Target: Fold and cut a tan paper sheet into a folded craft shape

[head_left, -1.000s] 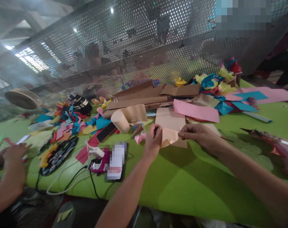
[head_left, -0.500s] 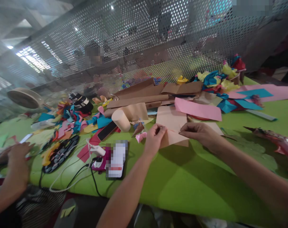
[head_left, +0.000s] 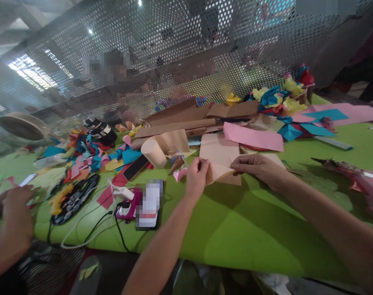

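Note:
A piece of beige paper (head_left: 219, 169) is stretched between my two hands just above the green table. My left hand (head_left: 197, 174) pinches its left edge. On the right corner, my right hand (head_left: 250, 166) has its thumb and fingers closed. Behind the held piece lies another beige sheet (head_left: 218, 146), partly covered by it. A pink paper strip (head_left: 253, 136) rests just beyond my right hand. Left of my left hand are a small pink scrap (head_left: 180, 174) and a curled roll of beige paper (head_left: 154, 153).
A phone (head_left: 150, 204) and a magenta power strip (head_left: 128, 207) with cables lie to the left. Another person's hand (head_left: 19, 196) is at far left. Brown cardboard (head_left: 177, 112) and crumpled coloured paper (head_left: 275, 97) line the back. A pink wrapped bundle (head_left: 358, 180) lies at right.
The held paper's front edge has tilted and now shows a fold line toward the left. Both hands keep their pinch. The whole view has shifted slightly.

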### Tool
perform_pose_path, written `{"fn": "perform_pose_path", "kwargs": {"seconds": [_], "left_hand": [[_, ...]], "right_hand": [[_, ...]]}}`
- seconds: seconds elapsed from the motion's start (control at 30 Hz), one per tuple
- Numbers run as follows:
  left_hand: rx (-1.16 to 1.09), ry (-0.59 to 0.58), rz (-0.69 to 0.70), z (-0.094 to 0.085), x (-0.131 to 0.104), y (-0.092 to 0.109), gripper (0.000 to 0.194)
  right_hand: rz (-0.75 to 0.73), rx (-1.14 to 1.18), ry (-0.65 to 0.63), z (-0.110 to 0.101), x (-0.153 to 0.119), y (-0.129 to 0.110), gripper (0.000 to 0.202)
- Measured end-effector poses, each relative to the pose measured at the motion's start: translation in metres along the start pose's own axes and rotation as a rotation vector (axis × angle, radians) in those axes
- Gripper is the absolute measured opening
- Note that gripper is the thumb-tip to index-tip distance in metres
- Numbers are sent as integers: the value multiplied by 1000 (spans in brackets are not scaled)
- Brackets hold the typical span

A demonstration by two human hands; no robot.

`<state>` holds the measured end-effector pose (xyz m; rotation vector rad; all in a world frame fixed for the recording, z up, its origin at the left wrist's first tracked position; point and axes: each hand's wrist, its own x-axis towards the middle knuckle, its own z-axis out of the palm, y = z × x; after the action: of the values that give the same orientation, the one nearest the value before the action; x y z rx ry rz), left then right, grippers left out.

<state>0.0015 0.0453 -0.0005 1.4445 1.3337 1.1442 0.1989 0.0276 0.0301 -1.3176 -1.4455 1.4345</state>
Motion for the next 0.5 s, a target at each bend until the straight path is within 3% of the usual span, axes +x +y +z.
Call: {"fn": "perform_pose_path", "kwargs": {"seconds": [0.27,0.5], "left_hand": [[74,10,77,0,-3,2,19],[107,-6,159,0,-5,0,22]], "right_hand": [[-13,13,-22,1,-2,1,60],[-20,-48,3,2,2,5,51]]}}
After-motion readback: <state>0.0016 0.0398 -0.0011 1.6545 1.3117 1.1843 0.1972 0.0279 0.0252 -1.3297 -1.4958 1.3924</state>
